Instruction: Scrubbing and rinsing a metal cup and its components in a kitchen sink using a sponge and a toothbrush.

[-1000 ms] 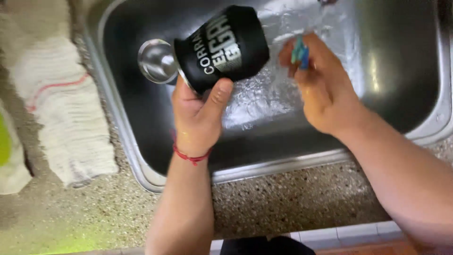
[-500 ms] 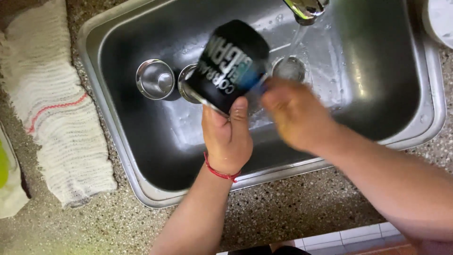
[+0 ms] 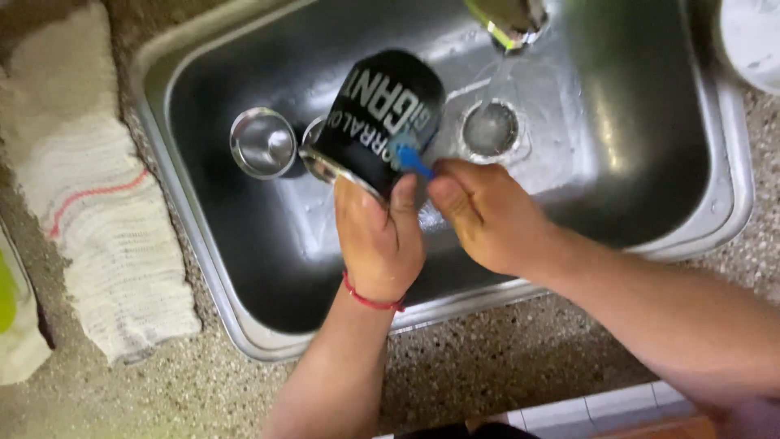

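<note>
Tabletop (image 3: 504, 366): speckled stone, grey and brown, all around the sink.
Sink (image 3: 244, 325): shiny metal, set into the tabletop, reaching to its far edge.
Cloth (image 3: 97, 219): white with a red stripe, flat by the sink's left rim.
Small metal cup (image 3: 262, 143): on the sink floor, left side.

- Your left hand (image 3: 378, 236) wraps a black cup (image 3: 380, 122) with white lettering and a silver metal rim.
- Your right hand (image 3: 487, 213) pinches a blue scrubber (image 3: 409, 156) against it.
- You wear a red string bracelet (image 3: 370, 299) on the left wrist.
- Sink (image 3: 244, 317): grey steel, dark inside, wet sheen.
- Small steel cup (image 3: 262, 142): shiny silver.
- Cloth (image 3: 97, 219): off-white waffle weave, one thin red stripe.
- Countertop (image 3: 487, 366): speckled beige-grey stone.
- Far-left edge: yellow-green thing (image 3: 6, 293), unclear.
</note>
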